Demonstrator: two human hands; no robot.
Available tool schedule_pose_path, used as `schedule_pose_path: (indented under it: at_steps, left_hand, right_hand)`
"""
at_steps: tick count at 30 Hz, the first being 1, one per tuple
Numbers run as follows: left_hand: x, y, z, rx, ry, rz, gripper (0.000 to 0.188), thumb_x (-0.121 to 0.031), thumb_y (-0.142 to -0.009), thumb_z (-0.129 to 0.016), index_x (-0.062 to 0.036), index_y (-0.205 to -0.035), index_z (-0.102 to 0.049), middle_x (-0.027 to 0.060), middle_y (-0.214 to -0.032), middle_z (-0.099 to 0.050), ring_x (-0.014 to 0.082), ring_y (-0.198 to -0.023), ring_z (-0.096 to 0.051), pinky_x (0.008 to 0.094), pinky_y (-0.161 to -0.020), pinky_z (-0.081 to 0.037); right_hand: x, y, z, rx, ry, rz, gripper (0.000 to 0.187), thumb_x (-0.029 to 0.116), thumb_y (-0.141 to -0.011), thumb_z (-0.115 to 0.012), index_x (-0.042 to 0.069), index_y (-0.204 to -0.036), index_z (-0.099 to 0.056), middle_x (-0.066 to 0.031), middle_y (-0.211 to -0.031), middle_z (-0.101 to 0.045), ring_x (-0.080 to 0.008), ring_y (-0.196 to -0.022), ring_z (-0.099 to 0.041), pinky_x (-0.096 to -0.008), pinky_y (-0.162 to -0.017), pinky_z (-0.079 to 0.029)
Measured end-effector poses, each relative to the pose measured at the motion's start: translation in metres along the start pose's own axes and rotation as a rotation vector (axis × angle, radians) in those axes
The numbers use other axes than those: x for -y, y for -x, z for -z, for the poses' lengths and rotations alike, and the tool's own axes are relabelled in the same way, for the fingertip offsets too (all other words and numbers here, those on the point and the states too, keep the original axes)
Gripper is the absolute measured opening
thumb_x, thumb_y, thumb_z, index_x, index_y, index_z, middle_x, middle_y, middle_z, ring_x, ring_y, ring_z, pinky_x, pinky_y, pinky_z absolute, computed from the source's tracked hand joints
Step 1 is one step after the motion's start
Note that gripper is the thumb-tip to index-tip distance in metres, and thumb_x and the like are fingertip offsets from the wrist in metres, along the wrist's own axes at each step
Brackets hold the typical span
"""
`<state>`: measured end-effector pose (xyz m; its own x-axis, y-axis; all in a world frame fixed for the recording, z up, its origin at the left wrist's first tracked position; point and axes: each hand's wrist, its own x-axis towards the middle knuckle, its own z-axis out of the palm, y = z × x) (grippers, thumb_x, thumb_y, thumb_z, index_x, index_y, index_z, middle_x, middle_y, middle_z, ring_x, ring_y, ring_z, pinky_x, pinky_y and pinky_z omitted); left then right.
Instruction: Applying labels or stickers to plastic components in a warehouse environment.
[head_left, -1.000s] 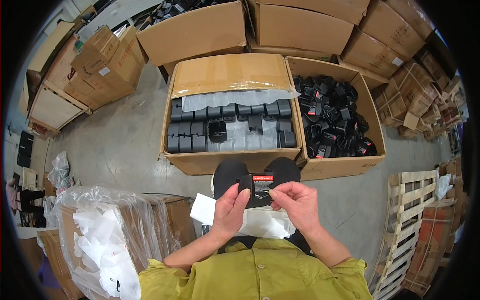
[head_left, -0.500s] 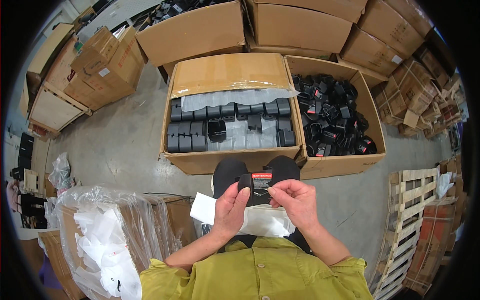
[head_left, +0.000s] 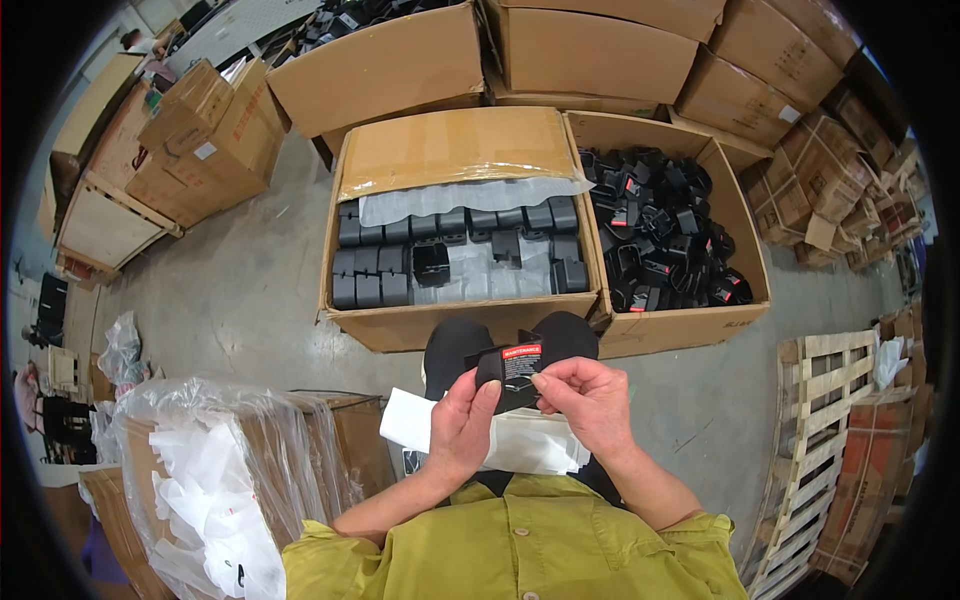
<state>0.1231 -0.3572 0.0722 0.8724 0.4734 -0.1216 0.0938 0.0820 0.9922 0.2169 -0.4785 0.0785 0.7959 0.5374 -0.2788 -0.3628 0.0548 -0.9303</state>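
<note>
Over my lap I hold a black plastic cover (head_left: 490, 368) with a label (head_left: 520, 364) on its face, red along the top and black with pale print below. My left hand (head_left: 464, 422) grips the cover's left side, thumb in front. At the label's lower right corner, the thumb and finger of my right hand (head_left: 588, 398) are pinched together; whether the corner is stuck down there cannot be made out. White backing sheets (head_left: 530, 445) rest on my lap beneath. Ahead, an open carton (head_left: 460, 325) holds rows of similar black covers (head_left: 370, 290), without visible labels.
Right of that carton, another carton (head_left: 685, 325) holds a heap of black covers (head_left: 665, 230), several with red labels. A plastic-wrapped box (head_left: 320, 440) with crumpled white paper (head_left: 205, 490) stands at my left. Wooden pallets (head_left: 815, 450) lean at the right. Stacked cartons (head_left: 600, 50) close off the back.
The cover has tilted slightly, its right side rising, and the label tilts with it. Both hands keep their hold with little movement. A person has come into view at the far upper left.
</note>
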Motion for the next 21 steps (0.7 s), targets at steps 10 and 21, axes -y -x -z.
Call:
schedule_pose_path:
  at_steps: [10,21]
  left_hand:
    - [-0.003,0.008,-0.001,-0.061,-0.275,-0.038,0.024,-0.015,-0.087,-0.049,-0.0009,-0.106,-0.052,0.0017,-0.075,-0.056,0.0054,-0.069,-0.047,0.0198,-0.063,-0.039]
    - [0.034,-0.028,0.01,0.149,0.081,-0.05,0.04,-0.025,-0.09,-0.043,0.0008,-0.12,-0.038,0.0053,-0.112,-0.049,0.0135,-0.102,-0.046,0.0256,-0.089,-0.034]
  right_hand:
    - [0.006,-0.011,0.008,-0.151,1.053,0.523,0.036,0.029,-0.056,-0.077,0.004,-0.068,-0.054,-0.0066,-0.058,-0.051,-0.022,-0.053,-0.052,-0.031,-0.047,-0.041]
    - [-0.03,-0.06,0.048,-0.034,0.148,-0.165,0.05,0.047,-0.08,-0.05,0.014,-0.117,-0.049,0.0,-0.094,-0.056,-0.0129,-0.085,-0.053,-0.0277,-0.058,-0.046]
